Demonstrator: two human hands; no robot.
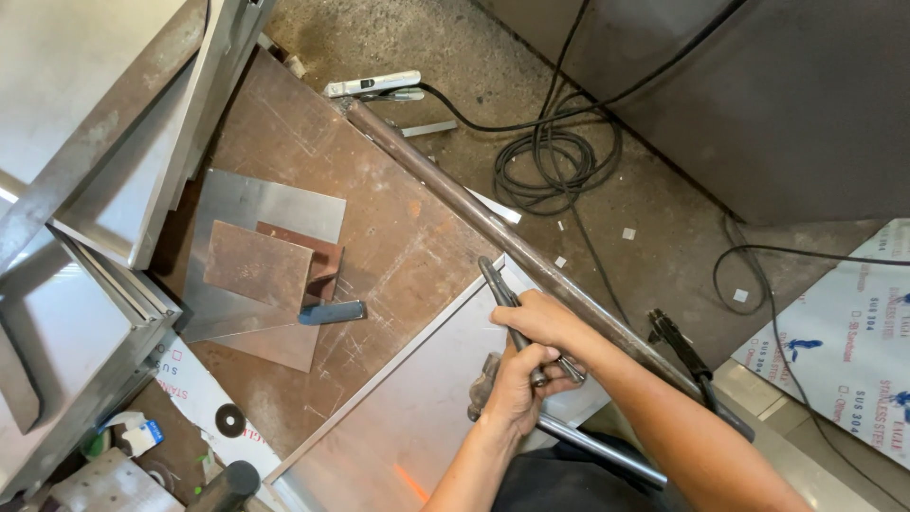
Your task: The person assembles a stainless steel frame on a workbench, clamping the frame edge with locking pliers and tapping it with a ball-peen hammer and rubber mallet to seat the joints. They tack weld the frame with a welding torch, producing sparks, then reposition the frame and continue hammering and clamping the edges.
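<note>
Right hand point(542, 322) grips a dark chisel point(517, 318) set on the steel sheet point(417, 408); left hand point(512, 384) clasps a hammer point(569, 436). Striking step; next needs a square blow

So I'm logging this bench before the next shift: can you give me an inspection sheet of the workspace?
Surface: rusty brown steel table, scratched, with a bright steel sheet lying on it.
Job's things: dark locking pliers in the right hand; hammer in the left hand.
Clutter: stacked small plates, blue-grey marker, black disc.
Grippers: both hands closed on tools.
Cables: black coil on the floor, clamp at the table corner.
Surroundings: gritty concrete floor, printed film-covered sheet at right.
</note>
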